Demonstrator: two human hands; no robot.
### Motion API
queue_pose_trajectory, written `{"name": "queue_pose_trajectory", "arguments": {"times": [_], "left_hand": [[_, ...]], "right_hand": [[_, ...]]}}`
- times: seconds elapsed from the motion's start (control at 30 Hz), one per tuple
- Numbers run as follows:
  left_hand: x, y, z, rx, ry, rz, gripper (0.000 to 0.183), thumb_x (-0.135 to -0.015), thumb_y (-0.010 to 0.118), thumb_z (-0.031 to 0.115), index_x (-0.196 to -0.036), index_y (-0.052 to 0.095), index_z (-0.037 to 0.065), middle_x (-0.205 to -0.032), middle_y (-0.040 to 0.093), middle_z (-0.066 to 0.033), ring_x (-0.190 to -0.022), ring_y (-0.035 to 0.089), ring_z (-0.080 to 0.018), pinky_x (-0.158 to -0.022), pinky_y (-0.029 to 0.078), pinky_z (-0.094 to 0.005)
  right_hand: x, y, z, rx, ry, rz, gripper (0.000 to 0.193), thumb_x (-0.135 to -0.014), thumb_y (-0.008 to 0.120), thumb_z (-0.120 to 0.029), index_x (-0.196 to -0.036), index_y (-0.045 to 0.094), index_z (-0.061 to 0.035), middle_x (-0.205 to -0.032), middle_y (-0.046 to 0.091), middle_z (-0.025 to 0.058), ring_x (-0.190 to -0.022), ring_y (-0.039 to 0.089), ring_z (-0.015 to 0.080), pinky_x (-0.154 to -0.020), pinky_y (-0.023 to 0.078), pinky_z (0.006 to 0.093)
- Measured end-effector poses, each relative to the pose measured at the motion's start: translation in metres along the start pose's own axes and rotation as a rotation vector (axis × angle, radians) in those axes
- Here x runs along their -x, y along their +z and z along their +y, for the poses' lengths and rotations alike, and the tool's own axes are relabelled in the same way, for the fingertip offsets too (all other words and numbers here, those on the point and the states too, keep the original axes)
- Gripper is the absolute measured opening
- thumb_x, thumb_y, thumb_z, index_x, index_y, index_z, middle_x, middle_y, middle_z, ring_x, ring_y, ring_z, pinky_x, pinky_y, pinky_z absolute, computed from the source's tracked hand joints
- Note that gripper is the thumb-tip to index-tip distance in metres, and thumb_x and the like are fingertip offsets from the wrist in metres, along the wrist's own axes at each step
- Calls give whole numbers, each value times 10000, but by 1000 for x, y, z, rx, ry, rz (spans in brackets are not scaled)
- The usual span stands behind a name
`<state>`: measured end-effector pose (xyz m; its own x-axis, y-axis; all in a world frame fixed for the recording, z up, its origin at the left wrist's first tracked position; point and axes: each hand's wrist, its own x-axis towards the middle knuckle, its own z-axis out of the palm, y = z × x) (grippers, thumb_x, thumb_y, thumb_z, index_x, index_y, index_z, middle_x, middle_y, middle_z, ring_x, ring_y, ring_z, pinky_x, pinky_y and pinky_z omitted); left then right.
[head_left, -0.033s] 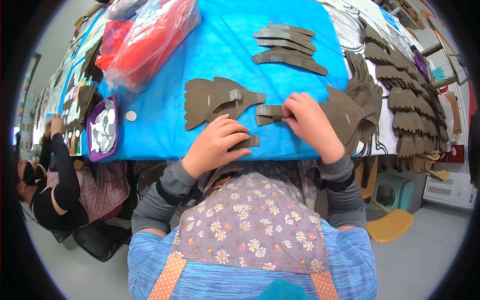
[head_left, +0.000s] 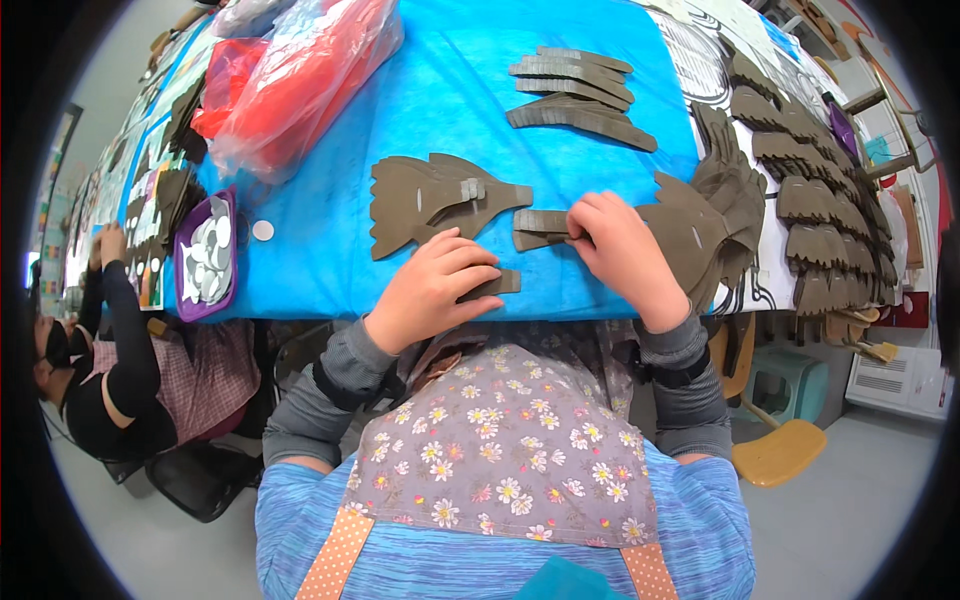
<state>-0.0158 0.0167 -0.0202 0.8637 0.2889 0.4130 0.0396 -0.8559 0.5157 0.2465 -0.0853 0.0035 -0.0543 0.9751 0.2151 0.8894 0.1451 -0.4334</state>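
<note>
My left hand [head_left: 432, 285] rests on a small brown cardboard strip [head_left: 497, 284] near the front edge of the blue table cover [head_left: 450, 90], fingers curled over it. My right hand [head_left: 620, 250] pinches the end of a small stack of brown cardboard pieces [head_left: 540, 228]. Just beyond them lies a flat brown bird-shaped cardboard cutout [head_left: 430, 195] with a short strip slotted into it.
Several stacks of brown cutouts [head_left: 575, 95] lie farther back, and more fan-shaped brown pieces [head_left: 790, 190] cover the right side. A red plastic bag [head_left: 300, 75] sits at the back left beside a purple tray of white discs [head_left: 205, 255]. Another person [head_left: 110, 370] sits at the left. A yellow stool [head_left: 785, 450] stands at the right.
</note>
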Motion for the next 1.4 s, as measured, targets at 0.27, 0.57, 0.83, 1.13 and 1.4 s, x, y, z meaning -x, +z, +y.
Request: {"name": "queue_pose_trajectory", "arguments": {"times": [0.27, 0.57, 0.83, 1.13, 1.4], "left_hand": [[2, 3, -2, -29, 55, -28, 282, -821, 809, 201, -1061, 728, 78, -1068, 709, -45, -1087, 653, -240, -1080, 449, -508], [1, 2, -1, -32, 43, -51, 276, -839, 791, 197, -1080, 723, 80, -1075, 713, -44, -1090, 656, -231, -1082, 450, -501], [1, 2, -1, -18, 37, -39, 277, -833, 796, 188, -1073, 717, 75, -1074, 711, -44, -1080, 658, -237, -1068, 456, -495], [0, 2, 0, -24, 44, -38, 279, -831, 798, 189, -1072, 715, 77, -1068, 712, -45, -1077, 658, -236, -1066, 458, -493], [1, 3, 0, -31, 46, -28, 282, -834, 797, 196, -1078, 716, 79, -1072, 711, -43, -1079, 657, -235, -1060, 462, -487]], "right_hand": [[34, -1, -29, -341, -76, 37, 219, -760, 712, 10, -873, 528, -27, -884, 586, 115, -874, 586, 326, -750, 482, 419], [34, 31, -29, -425, -39, 6, 217, -819, 763, -60, -911, 571, -21, -863, 564, 112, -779, 584, 296, -695, 478, 402], [40, 30, -38, -417, 89, 59, 200, -833, 751, -40, -957, 597, -12, -921, 617, 126, -823, 631, 295, -720, 515, 369], [45, 20, -44, -342, 47, 17, 194, -790, 705, 16, -922, 567, -13, -947, 638, 128, -879, 640, 316, -738, 519, 397], [38, 24, -40, -409, -25, 44, 223, -800, 759, -45, -944, 589, -25, -1072, 664, 132, -989, 627, 333, -847, 514, 407]]}}
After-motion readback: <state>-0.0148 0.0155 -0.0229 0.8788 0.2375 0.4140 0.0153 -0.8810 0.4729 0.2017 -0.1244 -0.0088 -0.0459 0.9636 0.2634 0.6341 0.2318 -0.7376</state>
